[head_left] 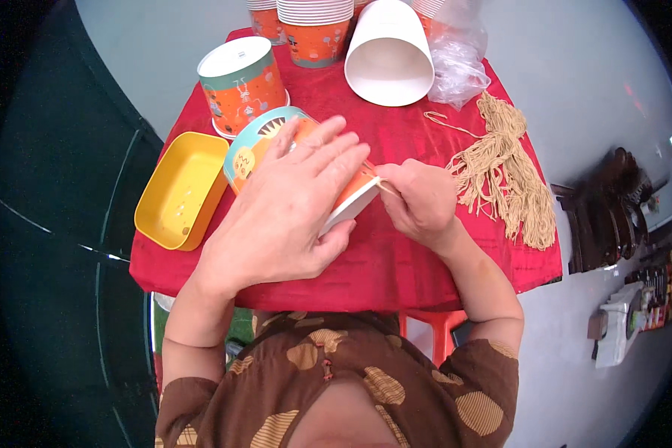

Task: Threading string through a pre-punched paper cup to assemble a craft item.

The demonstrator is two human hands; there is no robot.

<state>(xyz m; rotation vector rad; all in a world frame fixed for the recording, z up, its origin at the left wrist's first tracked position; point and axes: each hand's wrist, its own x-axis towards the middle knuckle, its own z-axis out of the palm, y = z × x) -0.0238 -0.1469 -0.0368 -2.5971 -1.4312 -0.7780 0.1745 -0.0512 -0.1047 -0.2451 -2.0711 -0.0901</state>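
Paper is what my left hand wraps, clamped over an orange cup lying on its side mid-bench, while my right hand pinches a tan string at its white rim; I judge that a hard tug could tear the rim or slip the string free. Toward the left edge the yellow tray looks nearly empty, and the white cup tipped at the far edge shows nothing inside.

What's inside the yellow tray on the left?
The yellow tray shows a bare yellow floor with a few tiny specks, too small to identify. Nothing larger lies in it; the left hand covers none of it.
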